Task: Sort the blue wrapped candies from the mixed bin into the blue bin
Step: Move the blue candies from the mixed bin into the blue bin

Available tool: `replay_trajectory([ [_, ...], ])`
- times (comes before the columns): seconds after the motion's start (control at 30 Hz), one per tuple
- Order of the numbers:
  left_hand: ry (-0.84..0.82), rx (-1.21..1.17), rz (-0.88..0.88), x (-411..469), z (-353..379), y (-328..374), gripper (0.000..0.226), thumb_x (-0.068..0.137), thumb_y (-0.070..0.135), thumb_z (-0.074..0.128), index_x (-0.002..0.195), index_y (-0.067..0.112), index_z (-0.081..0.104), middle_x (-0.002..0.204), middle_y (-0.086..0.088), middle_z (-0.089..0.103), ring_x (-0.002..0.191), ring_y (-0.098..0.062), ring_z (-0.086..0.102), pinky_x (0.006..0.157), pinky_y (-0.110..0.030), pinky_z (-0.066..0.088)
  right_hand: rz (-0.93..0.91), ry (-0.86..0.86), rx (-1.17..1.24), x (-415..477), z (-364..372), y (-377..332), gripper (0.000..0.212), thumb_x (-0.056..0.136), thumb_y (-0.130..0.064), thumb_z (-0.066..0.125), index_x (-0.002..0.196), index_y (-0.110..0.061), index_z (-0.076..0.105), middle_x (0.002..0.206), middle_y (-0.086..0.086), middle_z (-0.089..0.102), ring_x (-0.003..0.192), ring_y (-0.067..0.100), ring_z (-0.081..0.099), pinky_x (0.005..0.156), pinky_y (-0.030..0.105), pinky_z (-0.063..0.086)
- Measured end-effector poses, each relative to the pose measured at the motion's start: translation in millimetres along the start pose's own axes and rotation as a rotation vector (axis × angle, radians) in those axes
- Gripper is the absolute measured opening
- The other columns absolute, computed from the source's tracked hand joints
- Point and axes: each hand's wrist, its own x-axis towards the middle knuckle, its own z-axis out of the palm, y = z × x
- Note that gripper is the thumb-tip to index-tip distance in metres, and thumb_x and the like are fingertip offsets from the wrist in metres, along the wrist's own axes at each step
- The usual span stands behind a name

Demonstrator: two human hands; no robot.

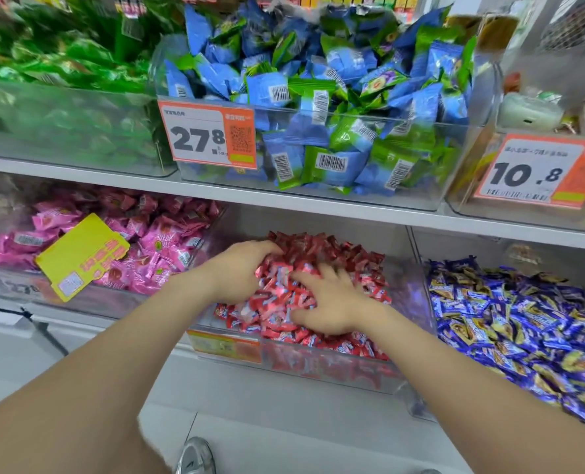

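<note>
1. Bare and nearest the lens, the left forearm (pixel 113 354) and right forearm (pixel 455 371) run up from the bottom edge toward the lower shelf.
2. Left hand (pixel 246 268): its fingers (pixel 267 248) bend down into a heap of red candies (pixel 346 258) with the tips buried. Whether they grasp any, I cannot tell.
3. Right hand (pixel 328 302): its fingers (pixel 334 273) are spread and released, lying flat on the same heap just beside the left hand.
4. Those red candies fill a clear bin (pixel 318 371) on the lower shelf.
5. Blue wrapped candies (pixel 274 90) lie in the mixed bin (pixel 462 142) on the shelf above the hands, jumbled with green wrapped candies (pixel 346 135). A price tag (pixel 207 135) reading 27.8 hangs on its front.
6. Right of the red heap sits a pile of blue-and-gold candies (pixel 524 319). To the left are pink candies (pixel 161 241) with a yellow card (pixel 82 254) lying on them.
</note>
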Motion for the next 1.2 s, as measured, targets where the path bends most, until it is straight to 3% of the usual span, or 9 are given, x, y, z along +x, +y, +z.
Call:
replay_trajectory([
  [0.2, -0.184, 0.245, 0.007, 12, 27, 13, 0.038, 0.105, 0.045, 0.038, 0.141, 0.051, 0.048, 0.152, 0.007, 0.041, 0.136, -0.033, 0.037, 0.116, -0.056, 0.031, -0.207, -0.191, -0.078, -21, 9, -14, 0.059, 0.098, -0.066, 0.044, 0.152, -0.042, 0.047, 0.155, 0.005, 0.042, 0.146, 0.034, 0.037, 0.12, 0.054, 0.033],
  [0.4, -0.437, 0.466, -0.07, 1, 16, 21, 0.052, 0.103, 0.061, 0.044, 0.131, 0.022, 0.064, 0.133, -0.008, 0.054, 0.13, -0.027, 0.042, 0.12, -0.055, 0.02, 0.019, -0.202, -0.284, -51, -17, 6, 0.048, 0.104, -0.043, 0.051, 0.152, -0.049, 0.045, 0.158, 0.008, 0.042, 0.145, 0.036, 0.041, 0.119, 0.059, 0.031],
  [0.6, -0.488, 0.4, -0.107, -11, 0, 23, 0.091, 0.075, 0.076, 0.075, 0.145, 0.021, 0.057, 0.134, 0.0, 0.058, 0.117, -0.025, 0.056, 0.101, -0.037, 0.05, 0.131, 0.17, -0.1, -51, -33, 23, 0.053, 0.082, -0.008, 0.068, 0.131, -0.029, 0.066, 0.127, 0.007, 0.063, 0.116, 0.031, 0.064, 0.099, 0.042, 0.055],
  [0.7, -0.433, 0.334, -0.108, -11, -3, 16, 0.077, 0.063, 0.071, 0.085, 0.121, 0.023, 0.069, 0.107, 0.006, 0.055, 0.102, -0.02, 0.053, 0.087, -0.034, 0.051, 0.154, 0.28, 0.089, -46, -42, 27, 0.048, 0.082, -0.016, 0.071, 0.129, -0.028, 0.068, 0.115, 0.005, 0.071, 0.096, 0.026, 0.069, 0.088, 0.035, 0.058],
  [0.77, -0.309, 0.302, -0.109, -10, -3, 12, 0.07, 0.053, 0.078, 0.081, 0.1, 0.027, 0.07, 0.114, 0.006, 0.044, 0.108, -0.022, 0.041, 0.095, -0.04, 0.051, 0.183, 0.36, 0.001, -40, -39, 27, 0.043, 0.083, -0.024, 0.067, 0.126, -0.025, 0.068, 0.119, 0.011, 0.07, 0.108, 0.035, 0.066, 0.092, 0.041, 0.057],
  [0.97, -0.106, 0.169, -0.128, 19, 20, 2, 0.063, 0.101, 0.042, 0.057, 0.157, 0.035, 0.03, 0.159, -0.014, 0.023, 0.148, -0.051, 0.021, 0.124, -0.06, 0.022, 0.226, -0.171, -0.137, -11, -3, 7, 0.078, 0.091, -0.043, 0.049, 0.163, -0.04, 0.021, 0.171, 0.021, 0.01, 0.154, 0.053, 0.008, 0.123, 0.064, 0.02],
  [1.03, -0.083, 0.236, -0.042, 25, 27, 5, 0.053, 0.104, 0.037, 0.052, 0.154, 0.043, 0.036, 0.166, -0.005, 0.021, 0.154, -0.043, 0.016, 0.124, -0.065, 0.016, 0.083, -0.224, -0.163, -16, -5, -2, 0.072, 0.096, -0.035, 0.051, 0.164, -0.038, 0.026, 0.171, 0.016, 0.02, 0.155, 0.041, 0.019, 0.126, 0.052, 0.023],
  [1.13, -0.108, 0.178, 0.259, 25, 35, 20, 0.042, 0.104, 0.024, 0.053, 0.143, 0.04, 0.054, 0.164, 0.002, 0.033, 0.154, -0.026, 0.025, 0.125, -0.048, 0.023, -0.072, -0.292, -0.175, -37, -28, -3, 0.061, 0.104, -0.024, 0.053, 0.163, -0.031, 0.036, 0.167, 0.007, 0.036, 0.147, 0.029, 0.04, 0.115, 0.034, 0.036],
  [1.2, -0.243, 0.162, 0.267, 23, 39, 24, 0.044, 0.105, 0.029, 0.054, 0.148, 0.035, 0.052, 0.16, 0.001, 0.039, 0.15, -0.021, 0.036, 0.122, -0.042, 0.031, -0.121, -0.351, -0.185, -49, -42, 10, 0.061, 0.103, -0.017, 0.051, 0.158, -0.04, 0.043, 0.156, 0.001, 0.049, 0.133, 0.024, 0.052, 0.11, 0.034, 0.045],
])
